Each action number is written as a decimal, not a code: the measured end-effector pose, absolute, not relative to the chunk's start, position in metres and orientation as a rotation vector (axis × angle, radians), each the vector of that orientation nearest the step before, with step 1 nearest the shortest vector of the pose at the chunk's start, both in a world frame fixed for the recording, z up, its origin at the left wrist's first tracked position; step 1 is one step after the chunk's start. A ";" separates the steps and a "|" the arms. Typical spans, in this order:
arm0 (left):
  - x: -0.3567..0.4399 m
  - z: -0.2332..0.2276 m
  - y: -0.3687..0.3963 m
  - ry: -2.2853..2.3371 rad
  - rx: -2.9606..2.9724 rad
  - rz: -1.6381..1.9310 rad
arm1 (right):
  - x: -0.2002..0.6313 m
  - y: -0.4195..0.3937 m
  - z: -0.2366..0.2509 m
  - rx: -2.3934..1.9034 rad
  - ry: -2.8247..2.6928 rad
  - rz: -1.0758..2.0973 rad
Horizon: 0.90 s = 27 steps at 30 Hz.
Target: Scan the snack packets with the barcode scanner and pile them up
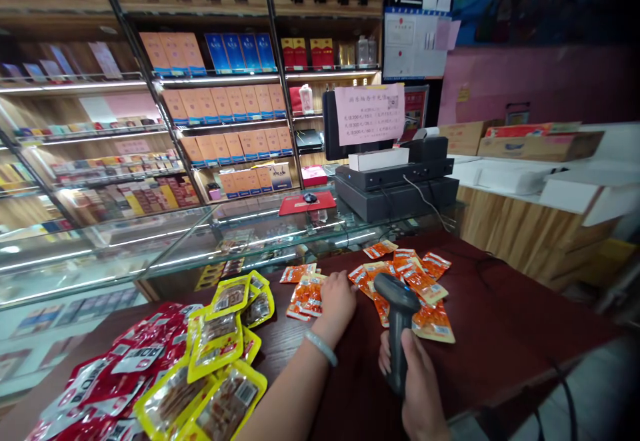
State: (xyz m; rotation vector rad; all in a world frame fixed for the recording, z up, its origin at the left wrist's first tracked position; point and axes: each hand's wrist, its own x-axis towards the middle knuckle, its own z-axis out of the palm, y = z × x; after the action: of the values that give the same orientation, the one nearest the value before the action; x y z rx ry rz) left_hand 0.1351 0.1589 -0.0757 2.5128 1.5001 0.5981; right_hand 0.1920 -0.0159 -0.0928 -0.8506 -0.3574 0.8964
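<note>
My right hand (419, 388) grips the handle of a dark grey barcode scanner (399, 314), whose head points toward several orange snack packets (417, 284) spread on the dark red counter (500, 321). My left hand (337, 298), a pale bangle on its wrist, rests palm down on a small stack of orange packets (305, 298) to the left of the scanner. Its fingers lie on the packets; whether they grip one is unclear.
Yellow-edged packets (225, 361) and red packets (120, 368) lie piled at the near left. A glass display case (150, 248) runs behind the counter. A black cash register (395, 188) with a monitor and pink notice stands at the back. Cables trail at the right.
</note>
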 end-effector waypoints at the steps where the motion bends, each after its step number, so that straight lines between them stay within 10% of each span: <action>1: 0.145 -0.075 0.166 1.480 2.526 0.540 | 0.192 -0.016 -0.093 -0.841 -0.348 0.893; 27: 0.147 -0.064 0.173 1.431 2.276 0.366 | 0.190 -0.014 -0.084 -0.801 -0.323 0.932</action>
State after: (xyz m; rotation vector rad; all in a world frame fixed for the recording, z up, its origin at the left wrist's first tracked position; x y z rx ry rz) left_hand 0.1465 0.1728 -0.0641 2.2758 1.4313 0.3656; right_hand 0.1899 -0.0138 -0.0842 -0.8006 -0.3229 0.9318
